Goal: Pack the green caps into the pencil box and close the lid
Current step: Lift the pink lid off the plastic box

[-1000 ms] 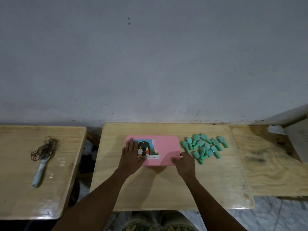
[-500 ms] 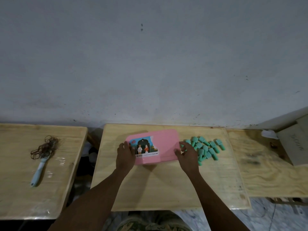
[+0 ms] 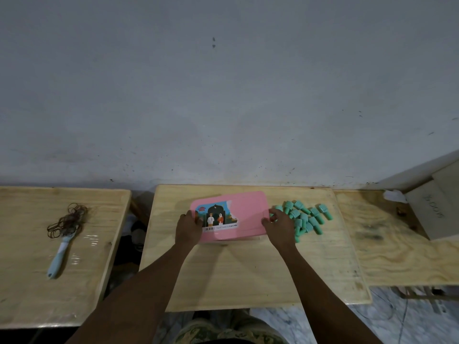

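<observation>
A pink pencil box (image 3: 246, 212) with a picture label on its lid lies on the middle wooden table (image 3: 248, 269). Its lid is tilted up at the front edge, lifted off the base. My left hand (image 3: 188, 225) grips the lid's left end. My right hand (image 3: 279, 227) grips the lid's right end with curled fingers. Just right of the box lies a heap of several green caps (image 3: 304, 219), partly hidden behind my right hand.
On the left table (image 3: 29, 281) lie a bundle of rubber bands (image 3: 68, 219) and a light blue handled tool (image 3: 58, 256). The right table (image 3: 397, 256) holds a cardboard box (image 3: 437, 212) and a crumpled white scrap (image 3: 395, 196). A grey wall stands behind.
Both hands have moved from the box's front edge to its two ends, and the lid's front edge has risen off the base.
</observation>
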